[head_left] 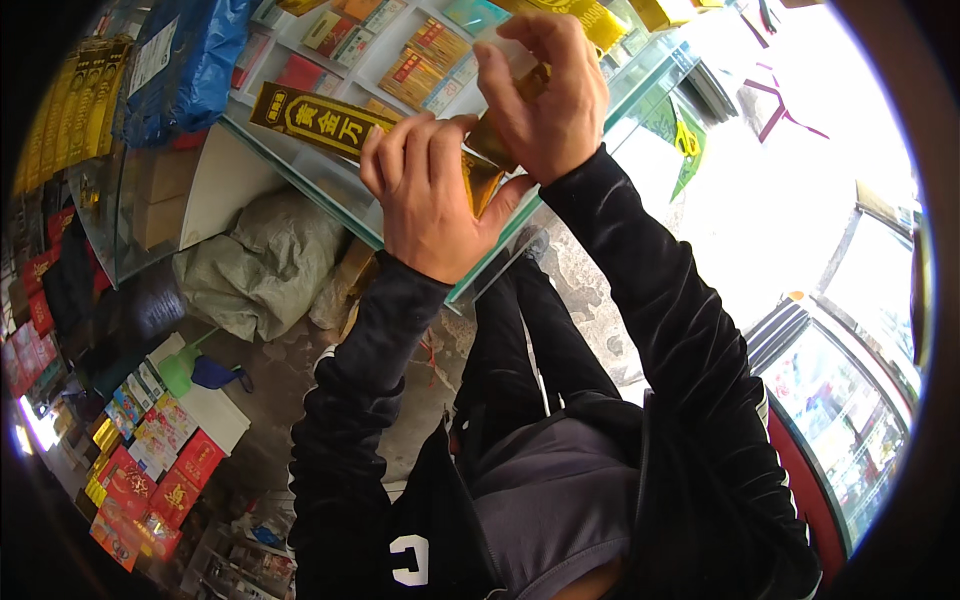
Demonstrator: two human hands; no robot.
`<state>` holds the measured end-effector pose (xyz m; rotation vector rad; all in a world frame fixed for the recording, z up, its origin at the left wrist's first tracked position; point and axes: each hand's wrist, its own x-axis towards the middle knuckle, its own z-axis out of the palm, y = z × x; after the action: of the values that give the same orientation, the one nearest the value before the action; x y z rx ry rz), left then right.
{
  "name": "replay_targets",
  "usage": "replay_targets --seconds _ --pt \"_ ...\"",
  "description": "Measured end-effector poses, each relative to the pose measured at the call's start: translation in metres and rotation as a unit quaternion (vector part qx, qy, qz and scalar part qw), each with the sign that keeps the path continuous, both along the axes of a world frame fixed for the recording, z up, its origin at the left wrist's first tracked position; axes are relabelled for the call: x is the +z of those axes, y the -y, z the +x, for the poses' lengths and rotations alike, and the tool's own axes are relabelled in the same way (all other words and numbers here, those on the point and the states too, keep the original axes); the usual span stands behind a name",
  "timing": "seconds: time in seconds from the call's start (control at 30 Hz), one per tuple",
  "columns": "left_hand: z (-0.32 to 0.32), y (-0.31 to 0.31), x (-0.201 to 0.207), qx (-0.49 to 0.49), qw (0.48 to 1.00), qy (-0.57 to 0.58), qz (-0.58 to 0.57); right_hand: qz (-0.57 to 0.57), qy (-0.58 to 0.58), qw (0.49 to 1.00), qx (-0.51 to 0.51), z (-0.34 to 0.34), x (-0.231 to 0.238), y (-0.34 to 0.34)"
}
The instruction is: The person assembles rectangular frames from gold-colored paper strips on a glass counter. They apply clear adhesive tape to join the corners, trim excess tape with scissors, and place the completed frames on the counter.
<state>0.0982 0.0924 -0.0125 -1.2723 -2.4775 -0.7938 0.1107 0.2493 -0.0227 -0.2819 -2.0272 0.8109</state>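
A long, narrow black-and-gold package (318, 120) lies slantwise over the glass counter top, its printed end pointing left. My left hand (430, 195) is closed over its middle, fingers bent across the top and thumb stretched to the right. Close by on the right, my right hand (555, 100) curls around a gold-brown part at the package's far end, with its index finger and thumb raised. An orange-gold surface shows between my two hands. My fingers hide whether the two gold parts are one piece.
Several small packs stand in the white tray (375, 45) under the glass counter edge (320, 200). A blue plastic bag (185, 75) and gold packages (75, 110) sit at the left. Below are a grey-green sack (265, 265) and red boxes (160, 490). Yellow-handled scissors (686, 140) lie at the right.
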Motion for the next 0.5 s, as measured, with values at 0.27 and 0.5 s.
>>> replay_targets --seconds 0.27,0.5 --pt "0.023 0.003 0.006 -0.055 0.998 0.035 0.014 -0.069 0.027 0.997 0.022 0.038 0.01 0.009" --pt "0.056 0.014 0.005 -0.036 0.997 0.066 0.001 -0.304 0.029 0.95 0.068 0.076 0.026 0.025"
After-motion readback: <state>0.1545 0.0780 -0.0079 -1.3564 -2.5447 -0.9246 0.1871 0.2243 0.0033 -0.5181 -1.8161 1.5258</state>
